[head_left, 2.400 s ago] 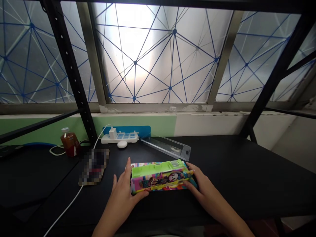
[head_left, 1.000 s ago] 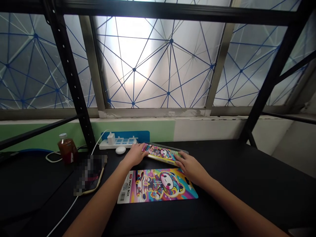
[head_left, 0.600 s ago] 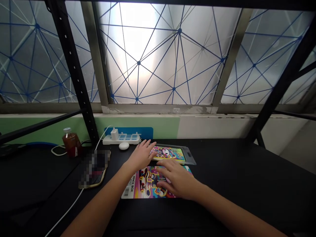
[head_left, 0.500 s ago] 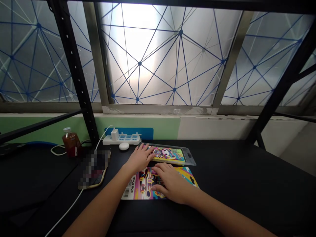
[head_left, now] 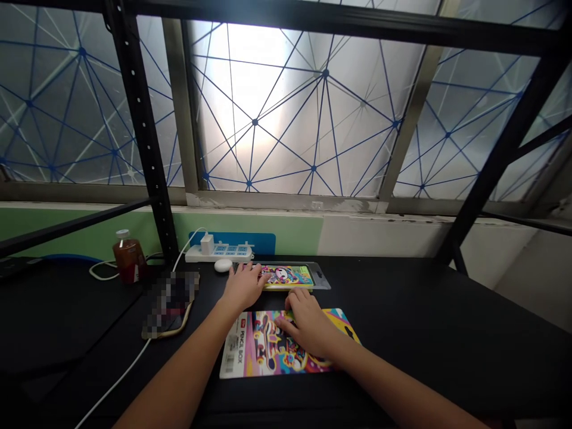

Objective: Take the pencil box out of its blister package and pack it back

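My left hand (head_left: 243, 287) lies over the left end of a colourful cartoon pencil box (head_left: 289, 275), fingers stretched out on it. A clear plastic blister shell (head_left: 320, 276) shows behind the box and past its right end; whether the box sits inside it I cannot tell. Closer to me, a printed card (head_left: 263, 348) marked "PENCIL BOX" lies flat on the black table. My right hand (head_left: 308, 322) is over the card's right half, fingers bent a little and thumb apart, with nothing visible in it. It covers part of the card's picture.
A white power strip (head_left: 218, 253) with a plugged-in charger stands by the wall, a white oval case (head_left: 223, 266) before it. To the left are a phone (head_left: 179, 319) on a white cable and a bottle of reddish drink (head_left: 128, 259). Black rack posts (head_left: 145, 131) frame the table.
The pencil box and its plastic shell have shifted left and slightly away from me, with my left hand on the box. The gap between box and card is wider.
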The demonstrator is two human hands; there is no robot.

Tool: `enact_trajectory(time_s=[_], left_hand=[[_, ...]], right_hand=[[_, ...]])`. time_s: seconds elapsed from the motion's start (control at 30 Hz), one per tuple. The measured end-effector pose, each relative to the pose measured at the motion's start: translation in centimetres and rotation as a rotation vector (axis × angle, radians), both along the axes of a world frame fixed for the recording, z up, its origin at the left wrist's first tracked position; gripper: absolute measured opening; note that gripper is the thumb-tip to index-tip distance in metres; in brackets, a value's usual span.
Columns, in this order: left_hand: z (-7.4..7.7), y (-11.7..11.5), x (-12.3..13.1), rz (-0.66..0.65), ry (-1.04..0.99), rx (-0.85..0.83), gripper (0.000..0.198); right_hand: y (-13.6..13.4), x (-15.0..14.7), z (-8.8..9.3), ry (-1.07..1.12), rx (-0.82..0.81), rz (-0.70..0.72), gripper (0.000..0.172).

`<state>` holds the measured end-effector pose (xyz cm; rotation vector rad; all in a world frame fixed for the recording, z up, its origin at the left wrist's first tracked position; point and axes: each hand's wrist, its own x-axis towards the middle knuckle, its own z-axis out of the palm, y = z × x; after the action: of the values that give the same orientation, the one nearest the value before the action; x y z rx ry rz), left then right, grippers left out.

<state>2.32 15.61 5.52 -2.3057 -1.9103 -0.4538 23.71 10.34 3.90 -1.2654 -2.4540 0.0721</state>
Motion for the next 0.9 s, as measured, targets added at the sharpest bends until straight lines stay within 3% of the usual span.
enact_trajectory(time_s=[0.23, 0.43, 0.53, 0.63, 0.9], left_hand=[[0.3, -0.3, -0.4, 0.035, 0.005, 0.001, 0.035], [0.6, -0.4, -0.5, -0.009, -0.013, -0.066, 0.036], [1.0, -0.3, -0.8, -0.054, -0.012, -0.122, 0.036], [1.3, -0.4, -1.1, -0.097, -0.008, -0.164, 0.036], [1.7, -1.0, -0.1, -0.083, 0.015, -0.181, 0.034]], right_hand=[[0.1, 1.9, 2.4, 0.030, -0.088, -0.112, 0.023], [6.5, 10.2, 4.6, -0.026, -0.329, -0.225, 0.030], [9.8, 14.7, 4.4, -0.061, -0.463, -0.278, 0.035], [11.5, 17.3, 3.8, -0.079, -0.545, -0.307, 0.037], [11.8, 18.7, 2.6, -0.071, -0.552, -0.329, 0.035]])
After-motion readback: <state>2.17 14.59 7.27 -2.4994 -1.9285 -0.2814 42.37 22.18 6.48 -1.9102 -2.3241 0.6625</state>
